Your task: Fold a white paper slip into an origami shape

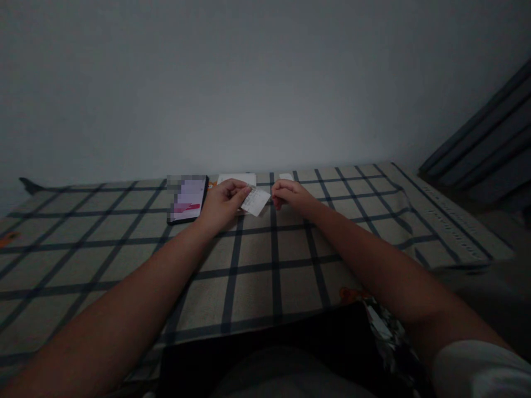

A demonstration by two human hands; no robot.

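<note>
My left hand (230, 199) pinches a small white slip of paper (256, 202) between thumb and fingers. Faint marks like writing show on the slip, which is tilted toward the right. Just right of it, apart from the paper, is my right hand (287, 192) with its fingers curled closed. Whatever those fingers may hold is hidden. Behind my left hand lies a white sheet or pad (238, 178), partly covered by the hand. Another small white piece (286, 176) shows just beyond my right hand.
A dark-edged tablet or phone (188, 202) with a lit, partly blurred screen lies left of my left hand. Everything rests on a checked cloth (253, 260) covering the table. A grey wall (257, 88) rises behind; a dark curtain (489, 138) hangs at right.
</note>
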